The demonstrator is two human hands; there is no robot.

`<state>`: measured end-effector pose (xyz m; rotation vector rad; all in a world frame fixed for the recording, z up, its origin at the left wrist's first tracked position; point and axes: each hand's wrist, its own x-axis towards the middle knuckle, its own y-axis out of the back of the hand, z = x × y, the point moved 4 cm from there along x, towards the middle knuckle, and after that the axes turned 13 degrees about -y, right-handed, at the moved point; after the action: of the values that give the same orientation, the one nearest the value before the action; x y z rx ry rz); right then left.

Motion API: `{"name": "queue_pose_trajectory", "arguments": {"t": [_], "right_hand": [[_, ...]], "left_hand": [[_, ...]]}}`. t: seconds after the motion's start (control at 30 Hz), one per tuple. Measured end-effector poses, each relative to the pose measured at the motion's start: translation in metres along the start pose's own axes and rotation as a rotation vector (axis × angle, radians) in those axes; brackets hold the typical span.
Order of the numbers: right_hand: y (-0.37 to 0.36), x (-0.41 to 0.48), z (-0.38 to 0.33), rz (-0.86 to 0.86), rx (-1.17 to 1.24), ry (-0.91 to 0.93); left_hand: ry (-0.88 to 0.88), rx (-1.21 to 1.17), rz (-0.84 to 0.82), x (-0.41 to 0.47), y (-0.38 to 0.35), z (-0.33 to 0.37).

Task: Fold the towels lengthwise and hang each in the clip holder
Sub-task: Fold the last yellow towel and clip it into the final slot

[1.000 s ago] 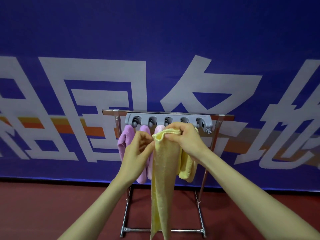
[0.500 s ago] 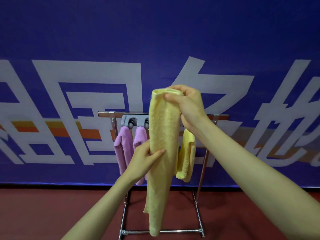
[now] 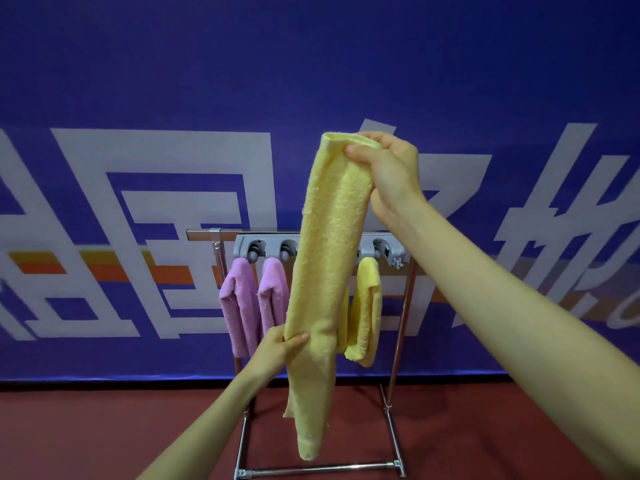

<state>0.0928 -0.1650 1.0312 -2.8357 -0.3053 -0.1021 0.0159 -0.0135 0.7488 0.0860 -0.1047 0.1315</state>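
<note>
A long yellow towel point(image 3: 325, 271), folded lengthwise into a narrow strip, hangs in front of me. My right hand point(image 3: 388, 171) pinches its top end, raised well above the grey clip holder point(image 3: 266, 247). My left hand point(image 3: 277, 351) grips the towel's left edge lower down, below the holder. Two pink towels point(image 3: 242, 306) hang from the holder's left clips. Another yellow towel point(image 3: 367, 313) hangs from a clip on the right. The held towel hides the holder's middle clips.
The clip holder is mounted on a chrome stand point(image 3: 398, 341) with a floor crossbar point(image 3: 318, 469) on a red floor. Behind it stretches a blue banner wall point(image 3: 311, 64) with large white characters.
My right hand has lifted the towel's top end from the holder's level to well above it. My left hand has slid down the towel from the top to its lower part.
</note>
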Motion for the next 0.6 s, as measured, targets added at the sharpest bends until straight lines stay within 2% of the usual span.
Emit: {"name": "queue_pose_trajectory", "arguments": {"t": [0.17,0.27,0.33,0.6], "right_hand": [[0.012,0.006,0.001,0.072,0.003,0.006],[0.018,0.01,0.0,0.117,0.021,0.004],[0.02,0.012,-0.001,0.133,0.044,0.008],[0.044,0.018,0.004,0.228,0.076,0.011]], "left_hand": [[-0.034,-0.036,0.056,-0.012,-0.003,-0.008],[0.023,0.079,-0.142,-0.019,-0.006,-0.019],[0.094,0.074,-0.269,-0.025,-0.009,-0.027],[0.218,-0.049,-0.348,-0.037,-0.003,-0.033]]}}
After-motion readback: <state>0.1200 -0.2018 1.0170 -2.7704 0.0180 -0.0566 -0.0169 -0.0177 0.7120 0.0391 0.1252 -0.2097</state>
